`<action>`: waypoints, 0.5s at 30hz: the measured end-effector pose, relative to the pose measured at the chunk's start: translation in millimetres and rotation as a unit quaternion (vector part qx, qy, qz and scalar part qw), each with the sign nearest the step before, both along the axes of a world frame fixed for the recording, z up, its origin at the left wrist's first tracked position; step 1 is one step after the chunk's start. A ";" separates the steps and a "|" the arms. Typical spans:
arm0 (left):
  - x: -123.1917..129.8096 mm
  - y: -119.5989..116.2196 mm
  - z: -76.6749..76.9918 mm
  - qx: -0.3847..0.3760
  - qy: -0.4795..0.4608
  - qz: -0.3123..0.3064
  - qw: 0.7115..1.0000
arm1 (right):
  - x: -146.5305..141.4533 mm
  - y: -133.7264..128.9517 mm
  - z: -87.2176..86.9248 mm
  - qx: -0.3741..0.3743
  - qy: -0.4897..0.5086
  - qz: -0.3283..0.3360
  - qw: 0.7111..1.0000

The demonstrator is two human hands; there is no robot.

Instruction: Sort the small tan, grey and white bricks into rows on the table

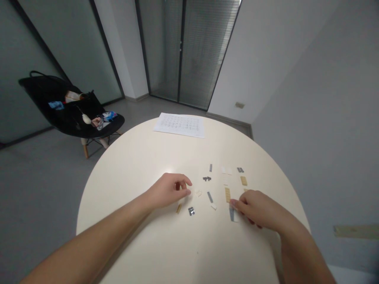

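Left hand [168, 191] low over the round cream table [127, 173], forearm angled in from the near left, wrist slightly raised, fingers loosely curled, thumb and forefinger nearly meeting; no held piece clearly visible. Right hand [255, 206] reaching in from the near right, palm down, fingers bunched and pointing left, fingertips [233, 204] just beside a tan plastic plate [227, 195]; any grip on something, impossible to tell. Partly under those fingers, a flat grey-blue piece [232, 215]. Between the hands, small building pieces spread apart: a grey bar [210, 197], a white piece [213, 206], a cream piece [198, 193]. Just right of the left hand's near side, a small tan piece [179, 208] and a dark shiny piece [191, 211]. Farther right, a second tan plate [243, 180]. At the table's far edge, a printed sheet [179, 125].
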State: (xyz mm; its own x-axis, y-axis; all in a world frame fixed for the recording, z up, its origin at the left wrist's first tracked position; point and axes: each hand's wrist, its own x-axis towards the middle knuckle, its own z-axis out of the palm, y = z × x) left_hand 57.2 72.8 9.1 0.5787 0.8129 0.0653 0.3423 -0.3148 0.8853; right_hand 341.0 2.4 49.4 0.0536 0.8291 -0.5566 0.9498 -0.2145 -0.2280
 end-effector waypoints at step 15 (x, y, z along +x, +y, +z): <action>5.5 -2.9 -1.3 0.155 0.125 -0.258 0.945 | -8.7 5.3 2.9 0.129 -0.005 0.084 0.988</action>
